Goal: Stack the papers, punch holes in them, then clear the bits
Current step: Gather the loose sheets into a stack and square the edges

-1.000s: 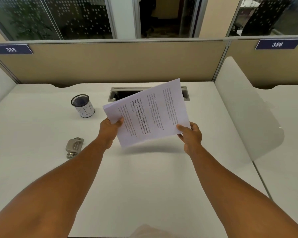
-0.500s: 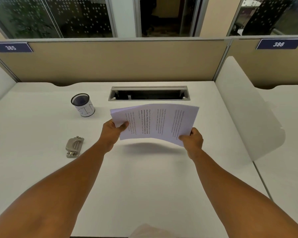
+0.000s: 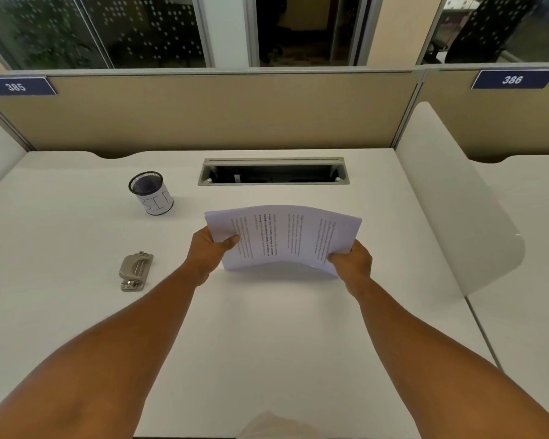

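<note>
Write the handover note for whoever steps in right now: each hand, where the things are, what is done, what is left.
Left hand: gripping the left edge of the papers.
Right hand: gripping their right edge.
Papers: one sheaf, bowed upward between the hands, lower edge at or just above the desk; contact cannot be told.
Hole punch: flat on the desk, left of the left hand, untouched.
Mesh cup: upright behind the punch.
Done: papers gathered into one sheaf.
Left: square the edges, punch the holes, clear the bits. No bits are visible on the desk.
</note>
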